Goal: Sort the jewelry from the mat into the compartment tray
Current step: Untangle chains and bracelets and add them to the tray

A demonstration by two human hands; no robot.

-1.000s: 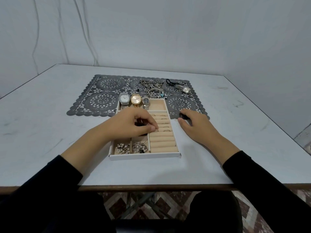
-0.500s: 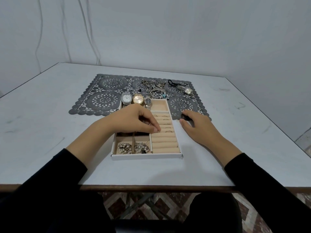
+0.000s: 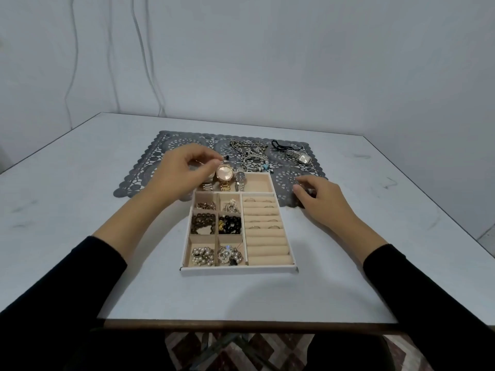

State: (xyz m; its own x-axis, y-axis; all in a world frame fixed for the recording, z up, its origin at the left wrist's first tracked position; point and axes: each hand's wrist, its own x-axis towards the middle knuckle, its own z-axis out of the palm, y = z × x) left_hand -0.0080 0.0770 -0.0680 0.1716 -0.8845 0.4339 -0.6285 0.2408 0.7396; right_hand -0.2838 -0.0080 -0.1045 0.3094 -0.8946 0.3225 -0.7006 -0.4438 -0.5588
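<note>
**Tray mostly filled; chains and a watch remain**

Between the hands, the compartment tray holds beads, rings and watches. Beyond the fingertips, a chain pile and a square watch lie on the mat. The left hand nearly closes thumb to forefinger. The right hand curls at the mat's edge. I cannot tell whether either holds anything.

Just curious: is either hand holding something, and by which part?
Cannot tell. The left hand curls over the watches, the right hand on the mat; anything in them is too small to see.
</note>
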